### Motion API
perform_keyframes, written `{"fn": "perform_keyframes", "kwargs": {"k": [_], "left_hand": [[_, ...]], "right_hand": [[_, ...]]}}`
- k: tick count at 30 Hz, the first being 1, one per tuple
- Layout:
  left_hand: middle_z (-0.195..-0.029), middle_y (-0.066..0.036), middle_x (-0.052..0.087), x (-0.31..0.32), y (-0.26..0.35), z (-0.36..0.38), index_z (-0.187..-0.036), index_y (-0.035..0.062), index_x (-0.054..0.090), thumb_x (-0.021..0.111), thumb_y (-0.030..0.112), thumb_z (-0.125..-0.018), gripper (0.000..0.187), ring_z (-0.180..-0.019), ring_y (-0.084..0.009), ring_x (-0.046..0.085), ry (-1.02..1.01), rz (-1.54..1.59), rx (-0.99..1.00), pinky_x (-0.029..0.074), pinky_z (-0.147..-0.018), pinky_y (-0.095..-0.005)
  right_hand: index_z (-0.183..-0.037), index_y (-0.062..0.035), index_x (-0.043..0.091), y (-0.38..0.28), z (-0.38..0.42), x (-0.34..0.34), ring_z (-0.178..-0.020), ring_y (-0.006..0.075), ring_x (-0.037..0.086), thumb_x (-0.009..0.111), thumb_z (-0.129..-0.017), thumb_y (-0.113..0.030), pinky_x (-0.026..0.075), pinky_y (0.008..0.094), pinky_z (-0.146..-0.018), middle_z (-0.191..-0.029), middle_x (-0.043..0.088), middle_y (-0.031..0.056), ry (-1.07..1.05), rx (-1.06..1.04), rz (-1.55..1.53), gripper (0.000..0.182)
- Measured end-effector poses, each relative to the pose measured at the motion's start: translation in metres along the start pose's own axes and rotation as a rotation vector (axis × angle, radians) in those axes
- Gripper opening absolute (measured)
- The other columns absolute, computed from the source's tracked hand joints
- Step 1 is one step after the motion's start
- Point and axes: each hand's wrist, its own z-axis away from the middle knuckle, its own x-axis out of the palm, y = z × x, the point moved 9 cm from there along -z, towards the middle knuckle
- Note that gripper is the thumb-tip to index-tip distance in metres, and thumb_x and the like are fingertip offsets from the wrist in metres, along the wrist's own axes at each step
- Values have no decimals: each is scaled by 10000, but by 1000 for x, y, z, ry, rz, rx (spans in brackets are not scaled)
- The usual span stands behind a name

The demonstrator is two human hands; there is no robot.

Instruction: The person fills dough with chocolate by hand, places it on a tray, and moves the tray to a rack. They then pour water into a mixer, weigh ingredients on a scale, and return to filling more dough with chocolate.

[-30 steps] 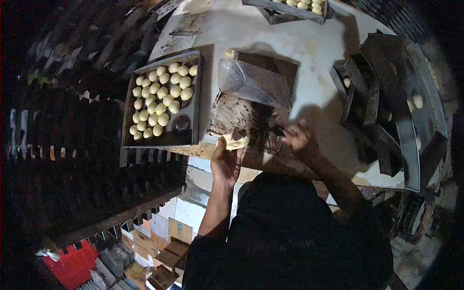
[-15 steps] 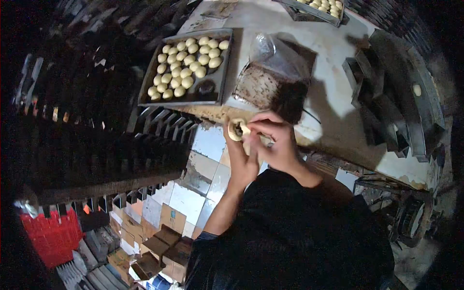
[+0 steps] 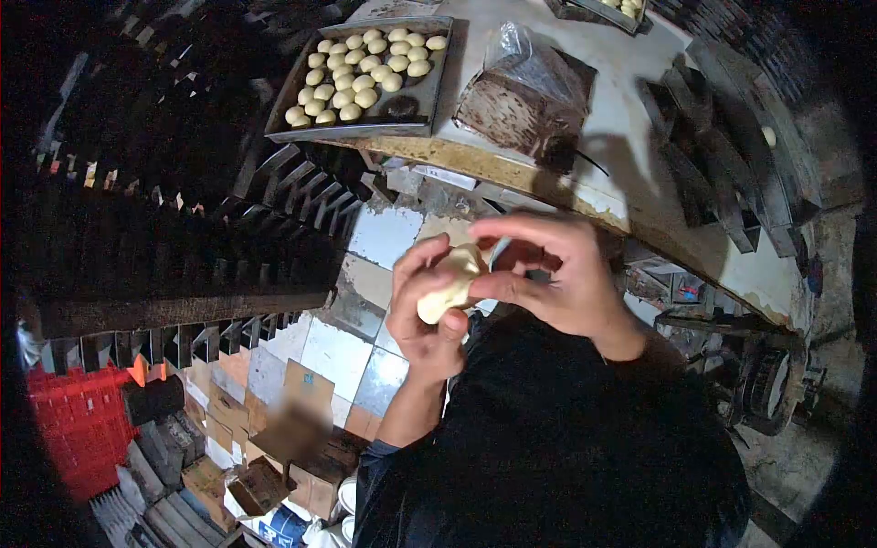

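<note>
A pale piece of dough rests in my left hand, whose fingers and thumb curl around it. My right hand meets it from the right, thumb and forefinger at the dough's edge. The dough's surface looks folded and uneven, and no dark filling shows in it now. Beyond my hands, on the table, a metal tray carries many round dough balls and a dark lump. Right of the tray lies a brown-smeared slab partly under clear plastic.
The table's edge runs just beyond my hands. Metal moulds stand on its right side, and another tray of dough is at the back. A dark slatted rack fills the left, above cardboard boxes and a red crate.
Both hands have come back from the table edge toward my body with the dough. Its opening, which showed dark filling, is out of sight now.
</note>
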Motion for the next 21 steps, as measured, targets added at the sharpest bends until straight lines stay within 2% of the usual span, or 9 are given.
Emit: {"fn": "perform_keyframes", "kwargs": {"k": [3, 5, 7, 11, 12, 14, 16, 19, 21], "left_hand": [[-1178, -252, 549, 21, 12, 10, -1121, 48, 520, 551, 399, -919, 407, -1134, -355, 514, -150, -320, 206, 399, -957, -426], [-1087, -206, 588, 38, 16, 13, -1195, 55, 526, 567, 318, -916, 385, -1010, -313, 527, -138, -565, 299, 424, -845, -384], [-1038, -179, 596, 58, 24, 16, -1242, 57, 521, 598, 277, -894, 419, -933, -282, 517, -166, -828, 313, 419, -781, -361], [-1033, -132, 550, 105, 15, 6, -1303, -11, 471, 745, 239, -732, 681, -915, -244, 491, -317, -609, 198, 397, -793, -331], [-1142, -109, 486, 110, -8, 8, -1306, -30, 459, 770, 228, -700, 728, -994, -246, 487, -135, -178, -117, 389, -879, -336], [-1073, -118, 412, 151, -25, 9, -1179, -23, 526, 626, 397, -804, 572, -939, -213, 446, -283, 284, -277, 390, -823, -345], [-1059, -121, 407, 185, -36, 16, -1058, 61, 587, 363, 611, -888, 618, -972, -251, 455, -340, 365, -374, 389, -859, -416], [-1035, -129, 421, 249, -33, 9, -888, 104, 634, 356, 560, -945, 537, -954, -260, 454, -568, 160, -50, 404, -817, -416], [-1035, -123, 422, 299, -28, 3, -909, 106, 592, 513, 490, -915, 392, -926, -246, 452, -581, 205, 99, 414, -791, -382]], "right_hand": [[-986, 57, 637, 2, 15, -7, -709, 109, 624, 700, -811, -25, 493, 186, -566, -875, 635, 86, 11, -1, -175, 203], [-1027, 50, 626, -28, 23, -15, -800, 182, 636, 715, -768, -49, 521, 281, -669, -894, 625, 133, 34, -298, 229, 291], [-1035, 38, 625, -50, 35, -21, -844, 235, 626, 744, -732, -68, 517, 317, -709, -957, 604, 156, 47, -350, 361, 342], [-951, 9, 645, -42, 60, -64, -782, 242, 634, 772, -692, -82, 522, 332, -663, -984, 610, 129, 177, -502, 534, 303], [-940, 4, 651, -43, 63, -79, -767, 236, 636, 772, -693, -81, 520, 317, -649, -974, 616, 121, 193, -516, 524, 288], [-919, -7, 664, -48, 71, -111, -738, 224, 638, 773, -696, -78, 514, 289, -620, -953, 630, 105, 225, -547, 503, 259], [-912, -20, 677, -46, 73, -161, -715, 206, 639, 781, -693, -77, 507, 274, -605, -923, 640, 97, 313, -289, 399, 249], [-912, -35, 695, -26, 89, -222, -633, 147, 620, 815, -665, -78, 488, 263, -567, -810, 656, 82, 302, -88, 145, 278], [-916, -48, 693, -30, 108, -259, -646, 178, 644, 802, -663, -56, 509, 274, -585, -870, 657, 106, 357, -359, 202, 275]]}}
